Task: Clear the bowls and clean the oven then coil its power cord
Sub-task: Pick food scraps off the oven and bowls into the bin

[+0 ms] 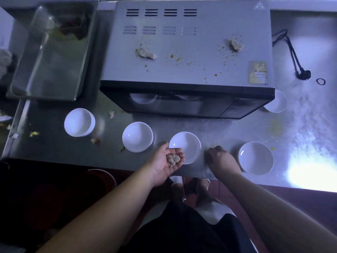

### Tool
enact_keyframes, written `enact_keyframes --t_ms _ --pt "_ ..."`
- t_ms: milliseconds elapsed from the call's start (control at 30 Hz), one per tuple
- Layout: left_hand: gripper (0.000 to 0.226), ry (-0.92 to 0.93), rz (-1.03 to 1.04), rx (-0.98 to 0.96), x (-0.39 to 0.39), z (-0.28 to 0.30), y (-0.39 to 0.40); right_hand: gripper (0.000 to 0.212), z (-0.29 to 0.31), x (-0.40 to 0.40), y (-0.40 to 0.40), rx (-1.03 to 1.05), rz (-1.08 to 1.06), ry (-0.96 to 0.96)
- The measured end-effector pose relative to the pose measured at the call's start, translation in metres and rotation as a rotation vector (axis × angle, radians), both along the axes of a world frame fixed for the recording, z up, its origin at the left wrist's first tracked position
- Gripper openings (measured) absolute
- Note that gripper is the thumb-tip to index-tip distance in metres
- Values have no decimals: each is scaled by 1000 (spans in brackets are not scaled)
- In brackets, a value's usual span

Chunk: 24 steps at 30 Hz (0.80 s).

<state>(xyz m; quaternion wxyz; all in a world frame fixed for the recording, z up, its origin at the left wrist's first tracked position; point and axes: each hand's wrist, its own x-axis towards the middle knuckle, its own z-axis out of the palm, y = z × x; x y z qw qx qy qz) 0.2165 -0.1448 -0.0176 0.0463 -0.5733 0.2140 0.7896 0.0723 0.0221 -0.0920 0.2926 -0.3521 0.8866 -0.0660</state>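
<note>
A grey oven (186,46) stands at the back of the steel counter (228,128), its top strewn with two food lumps (146,54) and crumbs. Several white bowls sit in front: one at the left (78,122), one (137,136), one in the middle (187,145), one at the right (256,158), and one beside the oven's right corner (277,102). My left hand (165,164) lies palm up, cupping food scraps (173,159) over the middle bowl's near-left rim. My right hand (221,159) rests on the counter between two bowls, fingers curled down. The black power cord (293,55) lies loose at the right.
A steel tray (49,57) with dark leftovers stands at the back left. Scraps (94,141) dot the counter near the left bowls. A small black band (320,81) lies by the cord's plug. Strong glare covers the right front corner.
</note>
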Motion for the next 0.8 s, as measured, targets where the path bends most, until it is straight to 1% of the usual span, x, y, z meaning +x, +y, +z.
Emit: enact_keyframes --t_ms 167,267,333,467,567,667,800 --pt "54 19 -18 -6 1 6 -7 7 22 2 -12 -112 -136 12" --pt "54 27 -35 -22 -1 11 -9 8 46 9 -30 -240 -231 -52" --pt "54 30 -40 -45 -4 16 -10 10 65 17 -44 -316 -257 -111" --pt "52 58 -10 -71 -7 21 -13 6 94 37 -66 -409 -241 -166" --pt "48 68 -9 -106 -7 27 -16 10 103 48 -74 -423 -204 -169" --pt "50 101 -25 -121 -7 35 -17 14 104 55 -76 -422 -182 -139" --pt "49 102 -9 -114 -1 35 -16 11 105 64 -77 -431 -141 -87"
